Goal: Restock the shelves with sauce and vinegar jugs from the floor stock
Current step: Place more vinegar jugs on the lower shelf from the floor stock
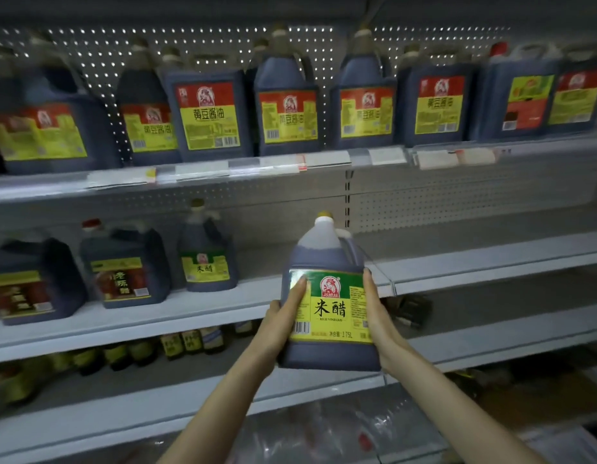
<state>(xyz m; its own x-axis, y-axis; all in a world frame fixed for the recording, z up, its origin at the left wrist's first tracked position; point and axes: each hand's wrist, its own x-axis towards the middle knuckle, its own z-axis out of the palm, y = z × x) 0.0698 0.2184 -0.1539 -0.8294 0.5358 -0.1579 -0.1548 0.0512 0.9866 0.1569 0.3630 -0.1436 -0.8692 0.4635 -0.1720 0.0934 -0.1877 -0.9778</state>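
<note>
Shop aisle, dim, metal shelving with pegboard back. Nearest, low down: clear plastic-wrapped stock (324, 426), blurry. Two bare forearms reach up and forward. Left hand (285, 316) and right hand (377, 313) clasp the rice vinegar jug (330, 306) by its two sides, thumbs across the front label, fingers round the back, out of sight. Jug upright, yellow cap up, label facing the person, held in the air in front of the middle shelf (206, 308) edge, not set down. Farther in, left on that shelf: a matching vinegar jug (206, 262), bare shelf to its right. Top shelf: row of soy sauce jugs (210, 112). Step in hand, I'd say: placing. Do it well by lifting the base clear of the shelf lip and sliding it in just beside the matching jug, label out. Keep both hands on; it looks heavy.
</note>
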